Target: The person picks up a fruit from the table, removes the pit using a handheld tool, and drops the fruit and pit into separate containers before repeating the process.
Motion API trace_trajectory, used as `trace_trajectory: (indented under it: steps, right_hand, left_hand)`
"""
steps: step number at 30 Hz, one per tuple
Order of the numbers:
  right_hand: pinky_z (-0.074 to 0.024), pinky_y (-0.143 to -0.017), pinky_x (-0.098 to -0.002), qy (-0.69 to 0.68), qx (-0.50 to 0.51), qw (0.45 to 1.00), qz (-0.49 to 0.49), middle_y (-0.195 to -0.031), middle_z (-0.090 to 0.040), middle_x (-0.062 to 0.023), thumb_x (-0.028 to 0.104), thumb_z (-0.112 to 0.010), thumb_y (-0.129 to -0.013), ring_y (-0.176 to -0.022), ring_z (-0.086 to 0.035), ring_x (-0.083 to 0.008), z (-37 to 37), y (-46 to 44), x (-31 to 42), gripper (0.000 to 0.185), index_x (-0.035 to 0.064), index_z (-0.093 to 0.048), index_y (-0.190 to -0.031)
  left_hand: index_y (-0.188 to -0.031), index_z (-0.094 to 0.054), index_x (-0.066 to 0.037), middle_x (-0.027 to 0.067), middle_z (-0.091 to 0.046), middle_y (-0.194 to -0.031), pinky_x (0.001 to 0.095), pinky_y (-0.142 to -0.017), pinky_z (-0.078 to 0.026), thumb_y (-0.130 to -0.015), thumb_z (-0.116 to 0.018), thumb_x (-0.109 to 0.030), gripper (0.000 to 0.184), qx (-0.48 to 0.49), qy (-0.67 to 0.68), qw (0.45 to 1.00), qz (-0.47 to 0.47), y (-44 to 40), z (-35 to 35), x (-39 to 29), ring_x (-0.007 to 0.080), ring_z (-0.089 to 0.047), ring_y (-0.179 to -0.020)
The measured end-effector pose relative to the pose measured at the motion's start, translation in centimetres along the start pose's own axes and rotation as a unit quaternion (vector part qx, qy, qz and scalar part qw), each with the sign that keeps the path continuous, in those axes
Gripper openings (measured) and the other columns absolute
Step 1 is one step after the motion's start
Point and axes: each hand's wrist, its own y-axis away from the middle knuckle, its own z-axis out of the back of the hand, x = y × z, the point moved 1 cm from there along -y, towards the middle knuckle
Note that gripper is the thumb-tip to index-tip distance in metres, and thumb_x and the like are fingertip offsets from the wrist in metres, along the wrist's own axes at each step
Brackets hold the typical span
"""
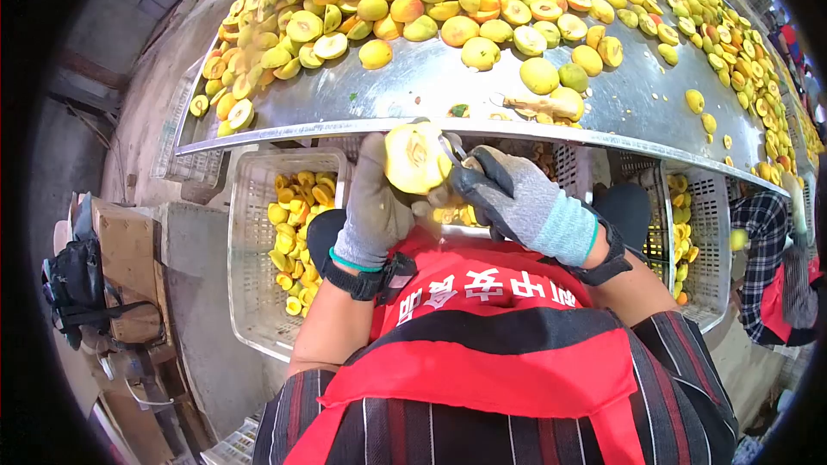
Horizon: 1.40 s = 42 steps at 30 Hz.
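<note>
My left hand (377, 211), in a grey work glove, is closed around a halved yellow peach (418, 158), its cut face toward me. My right hand (512, 194), in a grey and dark glove, grips a small curved metal tool (453, 150). The tool's end is at the right edge of the peach half; whether it cuts into the flesh I cannot tell. Both hands are over my lap, just in front of the metal table's edge (413, 127). A big heap of peach halves (370, 9) lies on the table.
Below the table edge, a white crate (245, 250) of peach pieces stands on the left and another crate (711, 241) on the right. Another person's plaid sleeve (765, 232) shows at the far right. Cardboard (127, 250) and a black bag (77, 284) are at left.
</note>
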Motion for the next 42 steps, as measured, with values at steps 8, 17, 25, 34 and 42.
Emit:
trace_trajectory:
  steps: [8,17,25,34,42]
  right_hand:
    - [-0.0470,-0.067,-0.0436,0.114,0.036,0.992,-0.047,-0.089,-0.053,-0.0213,0.020,-0.056,-0.081,-0.079,-0.056,-0.0363,-0.5,0.0,0.7,0.023,0.0025,-0.054,-0.095]
    - [-0.0469,-0.056,-0.0373,-0.096,0.014,0.984,-0.147,-0.072,-0.056,-0.0158,0.024,-0.047,-0.088,-0.059,-0.057,-0.0256,-2.0,0.3,0.4,0.024,0.0020,-0.050,-0.097]
    - [-0.0459,-0.059,-0.0445,-0.074,0.048,0.982,-0.168,-0.070,-0.058,-0.0230,0.029,-0.048,-0.089,-0.066,-0.058,-0.0385,-2.8,1.0,0.6,0.031,-0.0002,-0.050,-0.100]
    - [-0.0388,-0.037,-0.0267,-0.284,0.070,0.916,-0.275,-0.055,-0.050,-0.0050,0.028,-0.045,-0.091,-0.041,-0.049,-0.0125,-2.3,0.9,0.7,0.025,0.0028,-0.048,-0.092]
    - [-0.0395,-0.037,-0.0275,-0.164,0.081,0.957,-0.224,-0.053,-0.048,-0.0046,0.029,-0.044,-0.091,-0.041,-0.050,-0.0143,-2.8,1.5,0.2,0.026,0.0034,-0.049,-0.089]
  left_hand:
    - [-0.122,-0.043,-0.001,0.0114,-0.055,-0.110,0.0298,-0.087,-0.045,-0.094,-0.039,-0.037,0.045,-0.018,-0.170,0.981,-0.087,1.3,-0.8,0.3,0.0177,-0.054,-0.102]
    - [-0.122,-0.044,0.000,0.0122,-0.056,-0.109,0.0315,-0.087,-0.045,-0.092,-0.036,-0.045,0.054,-0.063,-0.360,0.908,-0.205,0.8,-0.4,1.0,0.0192,-0.056,-0.098]
    - [-0.113,-0.052,0.002,0.0115,-0.058,-0.103,0.0304,-0.086,-0.045,-0.095,-0.034,-0.034,0.044,-0.037,-0.524,0.821,-0.224,1.4,-0.6,0.1,0.0184,-0.057,-0.095]
    - [-0.122,-0.045,0.000,0.0118,-0.052,-0.117,0.0310,-0.091,-0.041,-0.094,-0.040,-0.030,0.041,-0.095,-0.401,0.900,-0.140,1.6,-1.0,0.8,0.0207,-0.055,-0.101]
    - [-0.121,-0.045,0.002,0.0127,-0.053,-0.113,0.0286,-0.090,-0.040,-0.094,-0.040,-0.019,0.035,-0.011,-0.566,0.798,-0.205,2.1,-1.2,0.1,0.0171,-0.051,-0.102]
